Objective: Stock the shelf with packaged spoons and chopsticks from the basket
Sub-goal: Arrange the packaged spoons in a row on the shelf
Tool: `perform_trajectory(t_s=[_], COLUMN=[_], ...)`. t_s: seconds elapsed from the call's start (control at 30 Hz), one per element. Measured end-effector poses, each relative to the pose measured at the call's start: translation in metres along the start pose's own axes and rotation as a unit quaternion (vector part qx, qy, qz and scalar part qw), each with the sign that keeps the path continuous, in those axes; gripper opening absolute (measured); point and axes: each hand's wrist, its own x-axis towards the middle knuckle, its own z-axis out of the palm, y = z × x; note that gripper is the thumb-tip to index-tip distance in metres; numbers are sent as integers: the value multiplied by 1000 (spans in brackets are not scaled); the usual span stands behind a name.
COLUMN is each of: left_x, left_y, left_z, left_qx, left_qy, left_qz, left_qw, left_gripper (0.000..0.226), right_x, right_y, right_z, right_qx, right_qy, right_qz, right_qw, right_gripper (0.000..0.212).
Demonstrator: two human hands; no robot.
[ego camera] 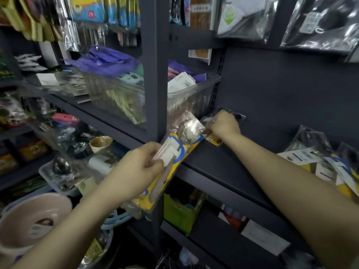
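Dark metal shelving (pixel 252 98): two bays are divided by an upright post (pixel 155 74). The back panel of the right bay is largely bare; hanging packets are seen blurred along the top.

Right-bay shelf board (pixel 223 167): dark, running from the post down toward the right. A heap of yellow-and-clear packaged spoons (pixel 330 167) is lain at its right end, against the back panel.

Clear plastic bin (pixel 136 98): set on the shelf above, behind the post, filled with purple gloves (pixel 108 59) and carded items.

Pale pink basin (pixel 35 220): placed at lower left, with a label inside it.

Green box (pixel 180 212): stored on the shelf below the board, just right of the post.

Held spoon packs (pixel 174 166): a bundle of long yellow-backed packs in clear wrap, tilted upward to the right across the front of the post, its upper end over the shelf board's left end. A white barcode label is visible on the top pack.

Left hand (pixel 139 171): clenched around the middle of the held spoon packs, thumb laid near the label.

Right hand (pixel 223 125): reached into the back left corner of the right bay and closed on a clear-wrapped pack (pixel 238 115), whose contents cannot be made out. It is positioned just beside the upper end of the bundle.
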Motion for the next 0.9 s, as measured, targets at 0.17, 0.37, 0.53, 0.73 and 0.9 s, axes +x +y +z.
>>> perform_trajectory(t_s=[0.17,0.37,0.53,0.73,0.9], left_x=[11,30,36,31,32], left_y=[1,10,16,4,6], left_z=[14,30,32,16,19], left_qx=[-170,-253,-193,110,0], left_qy=[-71,-22,10,73,-3], left_qz=[-65,-66,-35,36,28], left_qw=[981,965,980,991,1000], left_gripper=[14,22,8,10,15], right_x=[-30,-77,-57,-31,-20], right_y=[-11,-11,13,33,25], right_z=[-33,-51,-51,-46,-34], right_qx=[228,340,342,262,205], right_qy=[-27,-144,-127,-151,-127], right_qz=[-42,-49,8,97,76], right_qw=[972,928,931,948,968], right_gripper=[35,23,30,29,26])
